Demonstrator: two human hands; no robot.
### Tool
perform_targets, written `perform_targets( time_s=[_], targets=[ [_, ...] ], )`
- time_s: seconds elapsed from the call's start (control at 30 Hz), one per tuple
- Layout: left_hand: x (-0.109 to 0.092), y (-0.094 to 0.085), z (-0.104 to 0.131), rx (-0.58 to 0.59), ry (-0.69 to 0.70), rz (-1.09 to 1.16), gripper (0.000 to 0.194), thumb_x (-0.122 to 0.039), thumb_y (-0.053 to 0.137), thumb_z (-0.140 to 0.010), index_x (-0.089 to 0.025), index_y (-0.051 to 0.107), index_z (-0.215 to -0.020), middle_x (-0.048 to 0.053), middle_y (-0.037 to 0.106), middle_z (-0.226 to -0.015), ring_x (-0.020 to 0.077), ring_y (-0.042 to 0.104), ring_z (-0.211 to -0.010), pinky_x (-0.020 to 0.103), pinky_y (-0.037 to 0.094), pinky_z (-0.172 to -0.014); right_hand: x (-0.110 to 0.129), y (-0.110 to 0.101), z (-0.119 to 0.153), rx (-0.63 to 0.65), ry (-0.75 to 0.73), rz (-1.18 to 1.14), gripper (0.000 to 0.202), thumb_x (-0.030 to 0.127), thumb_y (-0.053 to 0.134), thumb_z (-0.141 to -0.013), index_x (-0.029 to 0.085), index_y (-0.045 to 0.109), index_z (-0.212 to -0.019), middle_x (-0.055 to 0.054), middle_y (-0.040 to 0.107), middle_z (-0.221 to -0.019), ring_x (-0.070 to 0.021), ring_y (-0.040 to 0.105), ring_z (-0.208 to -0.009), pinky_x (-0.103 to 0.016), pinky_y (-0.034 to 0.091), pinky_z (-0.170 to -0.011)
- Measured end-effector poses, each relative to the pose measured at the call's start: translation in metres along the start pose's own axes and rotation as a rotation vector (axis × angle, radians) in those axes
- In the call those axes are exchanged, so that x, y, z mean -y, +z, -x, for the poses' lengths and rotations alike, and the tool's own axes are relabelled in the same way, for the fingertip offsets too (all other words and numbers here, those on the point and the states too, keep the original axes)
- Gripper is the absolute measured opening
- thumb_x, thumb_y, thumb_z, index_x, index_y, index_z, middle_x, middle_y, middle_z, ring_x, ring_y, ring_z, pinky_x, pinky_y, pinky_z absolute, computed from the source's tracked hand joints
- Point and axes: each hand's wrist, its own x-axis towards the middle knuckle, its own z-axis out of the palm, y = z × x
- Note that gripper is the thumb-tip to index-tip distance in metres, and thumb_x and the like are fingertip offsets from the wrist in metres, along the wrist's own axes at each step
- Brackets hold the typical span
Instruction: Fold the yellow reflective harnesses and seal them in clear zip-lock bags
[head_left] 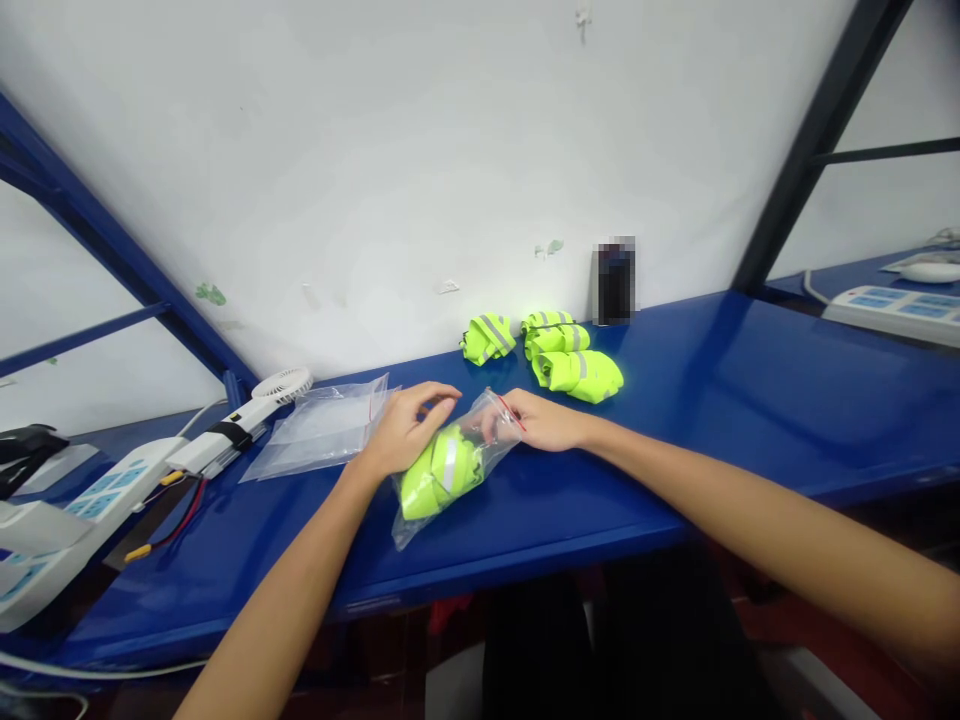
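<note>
A clear zip bag point(491, 455) with a red strip at its mouth lies tilted near the table's front edge. Inside it is a rolled neon-yellow reflective vest point(442, 472) with a silver band. My right hand point(536, 418) reaches into the mouth from the right; its fingers look curled through the plastic, close to the vest's end, but what they grip is unclear. At the bag's upper left side rests my left hand point(412, 425), thumb and fingers apart. Left of that hand lie flat clear bags point(319, 425). Several more rolled reflective vests point(577, 372) sit by the wall.
The blue table point(630, 470) runs along a white wall. A white handheld fan point(281, 385), a power strip point(97, 505) and wires with yellow connectors point(176, 515) occupy the left. A pixelated dark object point(615, 282) stands at the back. Metal posts point(817, 150) frame both sides.
</note>
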Motion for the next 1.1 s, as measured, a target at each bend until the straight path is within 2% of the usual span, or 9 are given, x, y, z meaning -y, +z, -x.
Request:
perform_targets(
  time_s=[0.1, 0.2, 0.27, 0.33, 0.47, 0.6, 0.73, 0.9, 1.1],
  targets=[
    [-0.006, 0.003, 0.000, 0.051, -0.024, 0.031, 0.035, -0.040, 0.055, -0.091, -0.020, 0.062, -0.119, 0.010, 0.068, -0.116, 0.0211, 0.065, -0.097, 0.031, 0.054, -0.077, -0.010, 0.001, -0.005, -0.218, 0.116, -0.098, 0.017, 0.019, 0.053, -0.081, 0.013, 0.069, -0.078, -0.004, 0.071, -0.081, -0.0172, 0.064, -0.075, -0.027, 0.049, -0.068],
    [-0.010, 0.003, -0.001, 0.127, -0.155, 0.059, 0.052, -0.046, 0.058, -0.088, -0.023, 0.051, -0.134, 0.010, 0.064, -0.122, 0.0185, 0.064, -0.087, 0.031, 0.052, -0.074, -0.015, -0.004, -0.008, -0.515, 0.253, -0.234, 0.017, 0.018, 0.047, -0.081, 0.014, 0.062, -0.074, -0.007, 0.070, -0.085, -0.0153, 0.063, -0.067, -0.025, 0.048, -0.059],
    [-0.010, 0.002, -0.001, 0.183, -0.271, 0.052, 0.061, -0.051, 0.057, -0.087, -0.024, 0.045, -0.140, 0.010, 0.065, -0.119, 0.0182, 0.063, -0.082, 0.031, 0.051, -0.072, -0.012, -0.009, -0.008, -0.601, 0.317, -0.293, 0.017, 0.023, 0.046, -0.083, 0.015, 0.060, -0.077, -0.007, 0.067, -0.086, -0.0136, 0.061, -0.060, -0.024, 0.045, -0.051],
    [-0.009, 0.002, -0.002, 0.228, -0.381, 0.062, 0.063, -0.054, 0.054, -0.087, -0.025, 0.044, -0.142, 0.010, 0.065, -0.116, 0.0200, 0.063, -0.085, 0.032, 0.049, -0.074, -0.006, -0.014, -0.006, -0.555, 0.342, -0.230, 0.022, 0.031, 0.046, -0.087, 0.016, 0.061, -0.082, -0.005, 0.064, -0.080, -0.0120, 0.056, -0.053, -0.024, 0.041, -0.046],
    [-0.004, 0.001, -0.002, 0.274, -0.486, 0.153, 0.066, -0.054, 0.052, -0.088, -0.029, 0.037, -0.148, 0.008, 0.066, -0.111, 0.0208, 0.063, -0.087, 0.030, 0.047, -0.073, 0.002, -0.019, -0.002, -0.282, 0.373, -0.002, 0.029, 0.039, 0.051, -0.088, 0.016, 0.064, -0.076, -0.001, 0.058, -0.069, -0.0091, 0.048, -0.050, -0.024, 0.037, -0.048],
    [-0.001, -0.001, -0.002, 0.277, -0.489, 0.192, 0.063, -0.048, 0.053, -0.089, -0.033, 0.038, -0.148, 0.004, 0.067, -0.099, 0.0177, 0.060, -0.074, 0.028, 0.043, -0.066, -0.001, -0.015, -0.001, -0.057, 0.487, -0.105, 0.024, 0.039, 0.053, -0.090, 0.017, 0.062, -0.088, -0.002, 0.064, -0.074, -0.0085, 0.051, -0.044, -0.023, 0.036, -0.042],
    [0.000, 0.001, -0.004, 0.215, -0.522, 0.233, 0.064, -0.043, 0.064, -0.082, -0.025, 0.049, -0.142, 0.002, 0.062, -0.077, 0.0161, 0.055, -0.064, 0.027, 0.039, -0.059, -0.008, -0.009, -0.004, -0.138, 0.543, -0.251, 0.014, 0.025, 0.062, -0.085, 0.018, 0.057, -0.096, -0.006, 0.070, -0.084, -0.0152, 0.068, -0.060, -0.023, 0.049, -0.047],
    [0.000, 0.008, -0.005, 0.108, -0.631, 0.428, 0.095, -0.043, 0.081, -0.069, -0.024, 0.032, -0.149, 0.001, 0.063, -0.078, 0.0140, 0.056, -0.059, 0.025, 0.040, -0.056, -0.010, -0.004, -0.006, -0.231, 0.479, -0.239, 0.033, 0.010, 0.063, -0.081, 0.016, 0.055, -0.113, -0.003, 0.067, -0.075, -0.0164, 0.067, -0.062, -0.028, 0.056, -0.056],
    [0.006, 0.012, -0.003, -0.011, -0.789, 0.570, 0.083, -0.037, 0.076, -0.074, -0.018, 0.038, -0.145, 0.008, 0.071, -0.089, 0.0174, 0.064, -0.070, 0.028, 0.048, -0.064, -0.020, -0.001, -0.005, -0.240, 0.387, 0.016, 0.041, 0.004, 0.061, -0.078, 0.011, 0.061, -0.119, -0.005, 0.068, -0.082, -0.0147, 0.064, -0.069, -0.026, 0.053, -0.066]
  ],
)
